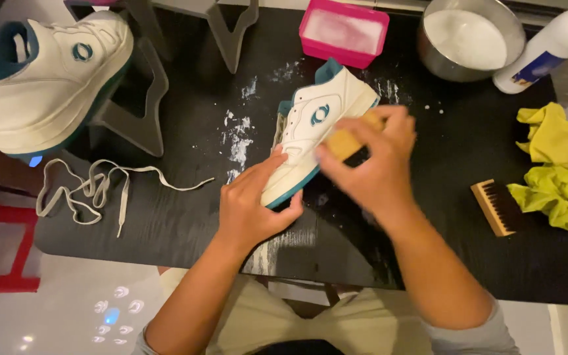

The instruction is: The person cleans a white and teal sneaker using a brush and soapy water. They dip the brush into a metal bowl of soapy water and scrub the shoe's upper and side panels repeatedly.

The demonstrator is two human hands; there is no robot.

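Observation:
A white sneaker with teal trim [315, 125] lies on its side near the middle of the black table [185, 217]. My left hand [252, 204] grips its toe end from below. My right hand [371, 164] holds a wooden-backed brush [350, 139] pressed against the shoe's side; the hand is blurred with motion and hides most of the brush. White foam smears [239, 141] streak the table to the left of the shoe.
A second white sneaker [47, 79] sits on a grey stand at the far left, with loose laces [93, 190] below it. At the back stand a pink tub [343, 31], a metal bowl of foam [471, 39] and a white bottle [550, 46]. Yellow cloths [557, 171] and another brush [497, 207] lie at the right.

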